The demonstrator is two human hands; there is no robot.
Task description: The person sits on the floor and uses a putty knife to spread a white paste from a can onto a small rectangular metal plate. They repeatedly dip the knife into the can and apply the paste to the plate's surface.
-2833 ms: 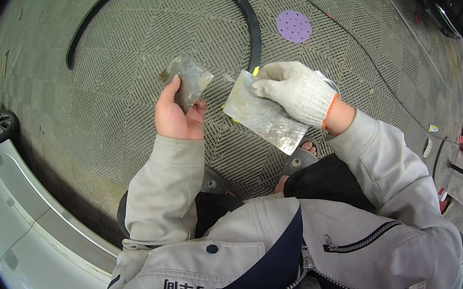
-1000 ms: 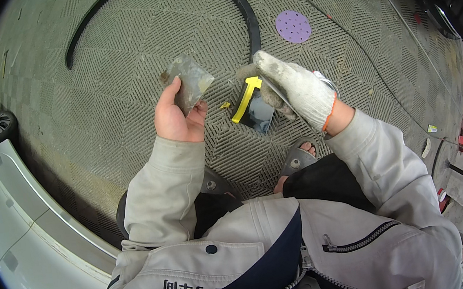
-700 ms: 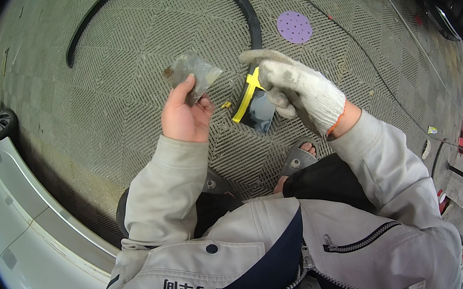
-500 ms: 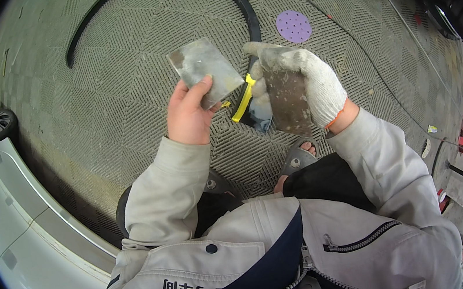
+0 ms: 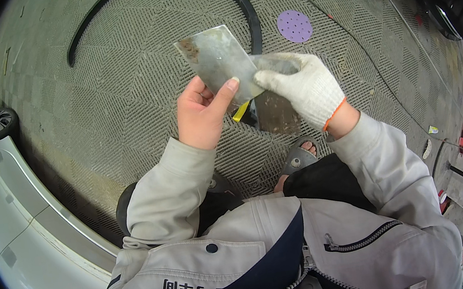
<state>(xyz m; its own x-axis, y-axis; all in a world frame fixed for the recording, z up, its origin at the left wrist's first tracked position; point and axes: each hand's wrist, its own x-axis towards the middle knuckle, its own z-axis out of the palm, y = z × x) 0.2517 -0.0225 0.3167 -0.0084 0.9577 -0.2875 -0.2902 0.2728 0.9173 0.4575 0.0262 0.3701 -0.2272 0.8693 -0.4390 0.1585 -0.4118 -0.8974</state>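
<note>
- Left hand [image 5: 202, 116], bare, pinches a pale plate [image 5: 219, 57], its long axis slanting down rightward.
- Right hand [image 5: 310, 84], gloved, grips a dark plate [image 5: 278, 117], just below and right of the pale one.
- Hands close together; whether the plates touch is unclear.

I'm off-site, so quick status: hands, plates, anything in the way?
Left hand, bare: holding gray plate. Right hand, gloved: holding darker plate. Plates close together, contact unclear, partly blocking yellow tape behind.
</note>
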